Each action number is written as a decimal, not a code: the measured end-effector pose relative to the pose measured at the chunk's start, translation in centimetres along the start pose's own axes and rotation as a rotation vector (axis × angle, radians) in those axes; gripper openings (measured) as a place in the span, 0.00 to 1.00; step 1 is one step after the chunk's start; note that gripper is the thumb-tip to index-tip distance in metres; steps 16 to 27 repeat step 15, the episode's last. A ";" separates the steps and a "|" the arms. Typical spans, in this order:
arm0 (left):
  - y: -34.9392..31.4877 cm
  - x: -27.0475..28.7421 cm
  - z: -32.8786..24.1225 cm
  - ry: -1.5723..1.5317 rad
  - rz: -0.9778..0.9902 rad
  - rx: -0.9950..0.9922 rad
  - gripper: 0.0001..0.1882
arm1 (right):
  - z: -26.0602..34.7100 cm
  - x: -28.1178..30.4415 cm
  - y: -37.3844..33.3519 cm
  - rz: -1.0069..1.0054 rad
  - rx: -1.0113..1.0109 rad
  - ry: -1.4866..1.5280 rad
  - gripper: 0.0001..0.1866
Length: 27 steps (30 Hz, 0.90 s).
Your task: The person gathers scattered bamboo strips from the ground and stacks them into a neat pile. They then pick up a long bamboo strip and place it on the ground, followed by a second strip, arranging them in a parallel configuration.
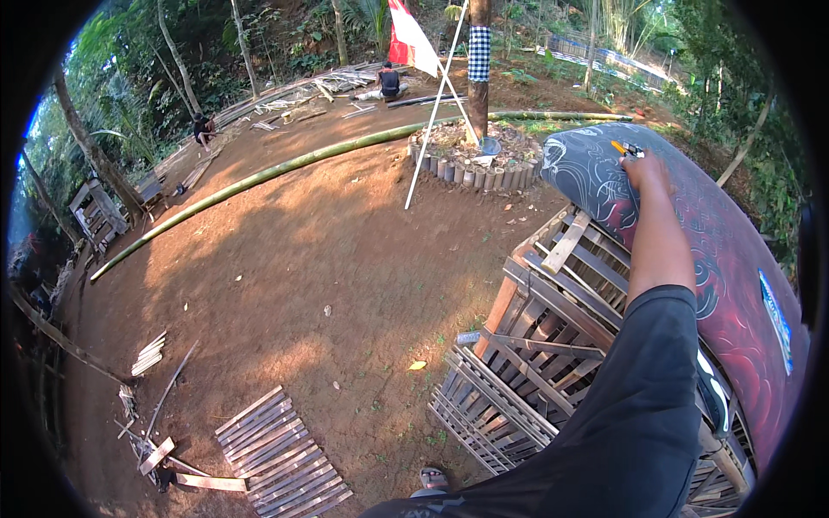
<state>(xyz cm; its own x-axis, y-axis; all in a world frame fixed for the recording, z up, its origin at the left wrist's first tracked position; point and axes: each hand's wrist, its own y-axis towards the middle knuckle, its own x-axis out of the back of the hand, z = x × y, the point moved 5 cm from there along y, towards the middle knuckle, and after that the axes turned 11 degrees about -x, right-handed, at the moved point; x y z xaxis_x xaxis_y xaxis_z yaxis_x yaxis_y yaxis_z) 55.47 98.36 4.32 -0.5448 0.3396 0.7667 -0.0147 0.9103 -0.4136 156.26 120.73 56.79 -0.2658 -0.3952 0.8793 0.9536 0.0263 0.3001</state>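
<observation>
My right hand [649, 173] reaches out at the end of a dark sleeve, over the far end of a large curved panel. Its fingers are closed around a small orange-and-silver tool [629, 149], whose exact kind I cannot make out. Grey and red paint with pale line drawings covers the curved panel [682, 198], and a blue-and-white sticker is on its near right part. Beneath the panel stands a slatted bamboo crate [561, 298]. My left hand is out of view.
A slatted bamboo mat [281, 457] lies on the dirt, near wood scraps [160, 457]. A long bamboo pole [285, 167] crosses the yard. A flag [414, 39] leans by a post [479, 69] ringed with short stakes. Two people [390, 82] sit farther back.
</observation>
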 end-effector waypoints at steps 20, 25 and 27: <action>-1.2 23.9 -36.4 -0.023 -0.534 -0.780 0.33 | 3.5 -4.6 4.5 -0.001 0.088 -0.008 0.42; -1.2 23.9 -36.4 -0.023 -0.534 -0.780 0.33 | 3.5 -4.6 4.5 -0.001 0.088 -0.008 0.42; -1.2 23.9 -36.4 -0.023 -0.534 -0.780 0.33 | 3.5 -4.6 4.5 -0.001 0.088 -0.008 0.42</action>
